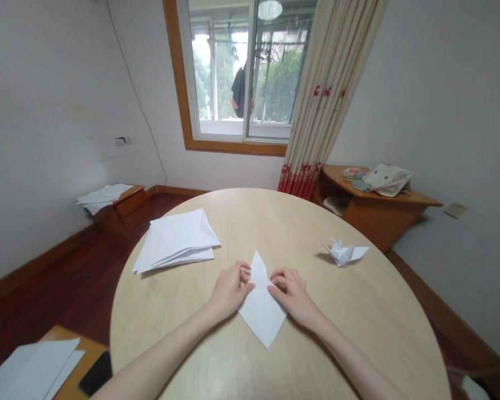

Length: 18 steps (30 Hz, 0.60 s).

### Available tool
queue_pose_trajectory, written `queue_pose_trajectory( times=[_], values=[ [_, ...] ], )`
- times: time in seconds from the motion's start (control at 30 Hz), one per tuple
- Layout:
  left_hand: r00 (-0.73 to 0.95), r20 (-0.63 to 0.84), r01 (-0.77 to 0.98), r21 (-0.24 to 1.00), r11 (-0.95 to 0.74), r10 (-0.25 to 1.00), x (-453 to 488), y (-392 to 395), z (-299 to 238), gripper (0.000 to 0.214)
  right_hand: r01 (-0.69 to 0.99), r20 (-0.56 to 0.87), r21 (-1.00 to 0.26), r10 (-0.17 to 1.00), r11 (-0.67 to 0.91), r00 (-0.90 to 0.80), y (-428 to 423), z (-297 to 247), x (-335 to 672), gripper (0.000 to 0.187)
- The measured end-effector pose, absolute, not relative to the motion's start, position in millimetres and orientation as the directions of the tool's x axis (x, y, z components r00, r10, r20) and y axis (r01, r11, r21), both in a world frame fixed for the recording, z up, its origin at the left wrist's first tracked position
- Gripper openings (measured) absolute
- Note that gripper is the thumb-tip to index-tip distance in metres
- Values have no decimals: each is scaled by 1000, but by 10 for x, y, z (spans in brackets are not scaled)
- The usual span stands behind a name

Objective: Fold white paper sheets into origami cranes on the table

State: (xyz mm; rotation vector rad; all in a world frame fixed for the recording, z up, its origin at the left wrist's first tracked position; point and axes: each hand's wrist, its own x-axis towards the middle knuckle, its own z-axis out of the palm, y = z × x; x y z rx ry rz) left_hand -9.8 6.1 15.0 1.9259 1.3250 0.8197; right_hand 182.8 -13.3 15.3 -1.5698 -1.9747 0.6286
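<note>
A white sheet of folded paper [264, 316] lies on the round wooden table in front of me, shaped like a long kite with one point away from me and one toward me. My left hand [232, 287] grips its left edge near the middle, thumb on top and fingers curled. On the opposite edge, my right hand [292, 291] pinches the paper in much the same way. Farther right on the table sits a finished-looking folded paper crane [342, 253], apart from both hands.
A stack of white paper [183, 239] lies at the table's left [250, 205]. A low stool at lower left bears more sheets [33, 366] and a dark phone [96, 373]. Behind stand a small cabinet [129, 208], a curtain [329, 83] and a corner desk [370, 214] holding a bag.
</note>
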Motion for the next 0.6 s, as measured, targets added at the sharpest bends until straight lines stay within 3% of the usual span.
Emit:
queue_pose_trajectory(
  times=[0.17, 0.37, 0.6],
  values=[
    [373, 143, 671, 640, -373, 917, -97, 22, 223, 35, 798, 134, -557, 973, 231, -188, -151, 136, 1802, 13],
    [429, 156, 717, 540, -440, 890, -115, 34, 210, 36, 855, 194, -437, 958, 278, -212, -159, 104, 1801, 7],
    [463, 210, 722, 474, -504, 861, -130, 35, 164, 21, 855, 228, -430, 951, 290, -208, -162, 85, 1789, 15]
  ],
)
